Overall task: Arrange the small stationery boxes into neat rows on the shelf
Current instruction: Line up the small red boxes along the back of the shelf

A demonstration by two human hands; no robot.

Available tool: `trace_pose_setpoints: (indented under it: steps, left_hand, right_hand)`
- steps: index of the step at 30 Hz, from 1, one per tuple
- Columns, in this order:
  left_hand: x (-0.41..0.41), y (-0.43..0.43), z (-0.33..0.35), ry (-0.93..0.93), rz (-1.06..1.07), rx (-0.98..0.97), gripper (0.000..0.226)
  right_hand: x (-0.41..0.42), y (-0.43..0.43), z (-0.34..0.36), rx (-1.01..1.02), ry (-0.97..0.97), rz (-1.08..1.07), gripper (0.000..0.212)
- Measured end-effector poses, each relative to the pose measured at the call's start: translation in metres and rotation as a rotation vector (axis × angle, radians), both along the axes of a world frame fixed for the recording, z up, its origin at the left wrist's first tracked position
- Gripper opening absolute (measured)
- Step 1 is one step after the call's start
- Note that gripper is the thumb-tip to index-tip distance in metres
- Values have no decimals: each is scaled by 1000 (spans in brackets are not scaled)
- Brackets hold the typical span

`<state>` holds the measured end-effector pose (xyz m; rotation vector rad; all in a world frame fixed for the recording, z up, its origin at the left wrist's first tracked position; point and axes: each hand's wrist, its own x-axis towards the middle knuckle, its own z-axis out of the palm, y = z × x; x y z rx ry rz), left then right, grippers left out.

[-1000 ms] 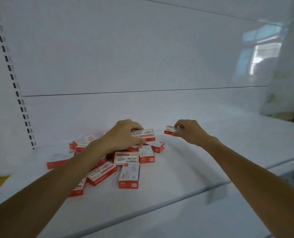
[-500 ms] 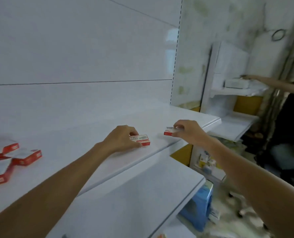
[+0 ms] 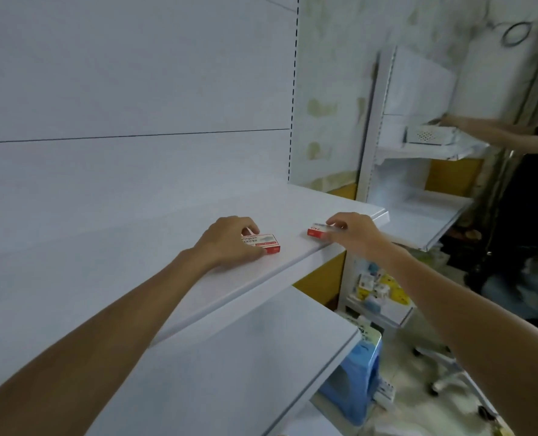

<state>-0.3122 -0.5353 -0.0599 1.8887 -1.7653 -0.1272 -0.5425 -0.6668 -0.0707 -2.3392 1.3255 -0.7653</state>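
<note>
While I face the right end of the white metal shelf (image 3: pixel 135 253), my left hand (image 3: pixel 230 243) sits near the middle of the head view. Its fingers are curled over a small red-and-white cardboard box (image 3: pixel 264 242), and my thumb is against the box's near red edge. That box lies flat on the shelf board, close to the front lip. At three o'clock from it, a little apart, my right hand (image 3: pixel 356 234) pinches a second red-and-white box (image 3: pixel 315 231) between thumb and fingertips. This one is right at the shelf's front edge, and I cannot tell whether it touches the board.

At six o'clock a lower white shelf board (image 3: pixel 245 357) juts out beneath the first. At five o'clock a blue plastic stool (image 3: pixel 352 382) stands on the floor. At four o'clock a low white rack (image 3: pixel 390 313) holds a heap of small white, blue and yellow packets (image 3: pixel 374 286). At two o'clock another person's arm (image 3: pixel 497 135) reaches to a white perforated basket (image 3: pixel 428 135) on a separate white shelf unit. What the basket holds is hidden.
</note>
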Motion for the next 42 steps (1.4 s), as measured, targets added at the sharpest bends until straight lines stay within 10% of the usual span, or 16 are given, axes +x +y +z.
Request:
trace_pose_setpoints:
  steps: [15, 42]
  left_hand:
    - [67, -155, 46, -1, 87, 2, 32]
    - [64, -300, -1, 1, 549, 10, 31]
  right_hand:
    - [71, -179, 40, -52, 34, 34, 30]
    - [177, -368, 7, -110, 190, 739, 26]
